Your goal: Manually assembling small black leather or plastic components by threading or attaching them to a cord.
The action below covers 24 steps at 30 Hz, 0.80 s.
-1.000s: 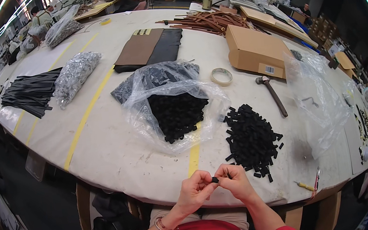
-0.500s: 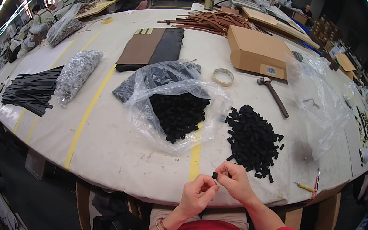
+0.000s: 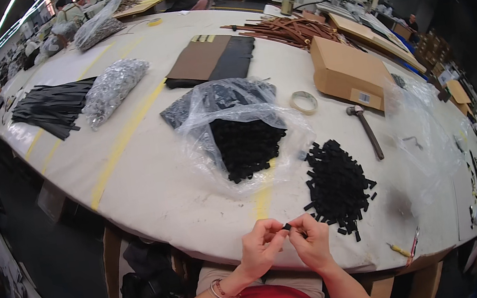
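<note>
Near the table's front edge, my left hand (image 3: pixel 260 248) and my right hand (image 3: pixel 312 242) meet fingertip to fingertip. Between them is a small black piece (image 3: pixel 286 227), short and block-like, which both hands pinch. Just beyond my right hand lies a loose pile of similar black pieces (image 3: pixel 338 183). Farther back, a clear plastic bag (image 3: pixel 202 148) lies with its mouth toward me, and many more black pieces (image 3: pixel 249 147) show inside it.
Around the pile lie a hammer (image 3: pixel 367 134), a tape roll (image 3: pixel 304 102), a cardboard box (image 3: pixel 350 72) and a crumpled clear plastic sheet (image 3: pixel 422 135). A yellow-handled tool (image 3: pixel 398 250) rests at the front right. Black strips (image 3: pixel 56 107) and a filled bag (image 3: pixel 115 90) lie left.
My left fingertips have come up to the black piece that my right hand was holding, and now both hands pinch it. The whole view has shifted slightly, with the table appearing farther right.
</note>
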Motion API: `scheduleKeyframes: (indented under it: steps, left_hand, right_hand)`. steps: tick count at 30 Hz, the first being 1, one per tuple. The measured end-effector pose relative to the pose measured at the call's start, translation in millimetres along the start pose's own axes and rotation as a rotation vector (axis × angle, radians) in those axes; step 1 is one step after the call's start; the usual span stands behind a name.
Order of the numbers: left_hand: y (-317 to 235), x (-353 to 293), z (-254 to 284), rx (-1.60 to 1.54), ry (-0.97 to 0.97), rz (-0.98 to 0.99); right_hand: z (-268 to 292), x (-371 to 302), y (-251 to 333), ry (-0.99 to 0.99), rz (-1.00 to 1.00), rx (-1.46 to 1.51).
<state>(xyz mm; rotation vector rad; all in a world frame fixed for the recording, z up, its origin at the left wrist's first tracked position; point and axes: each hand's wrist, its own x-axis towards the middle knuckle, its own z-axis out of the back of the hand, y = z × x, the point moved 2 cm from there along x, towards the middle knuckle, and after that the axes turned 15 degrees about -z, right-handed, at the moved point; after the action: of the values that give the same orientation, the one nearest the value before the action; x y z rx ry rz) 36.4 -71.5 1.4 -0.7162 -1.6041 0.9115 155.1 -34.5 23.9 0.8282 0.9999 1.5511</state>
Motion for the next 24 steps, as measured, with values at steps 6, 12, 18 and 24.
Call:
scheduleKeyframes:
  steps: [6,12,18,24]
  left_hand:
    - [15,-3,-2,-0.691,-0.137,0.459]
    - [12,-1,19,-0.748,0.018,0.546]
    - [1,7,27,0.074,0.336,-0.086]
    - [4,5,17,0.322,0.36,-0.394]
  right_hand:
    - [2,-2,4,-0.18,0.462,-0.337]
    - [0,-3,4,0.055,0.105,-0.109]
    - [10,4,0,0.259,-0.035,-0.236]
    - [13,-1,5,0.207,0.089,-0.288]
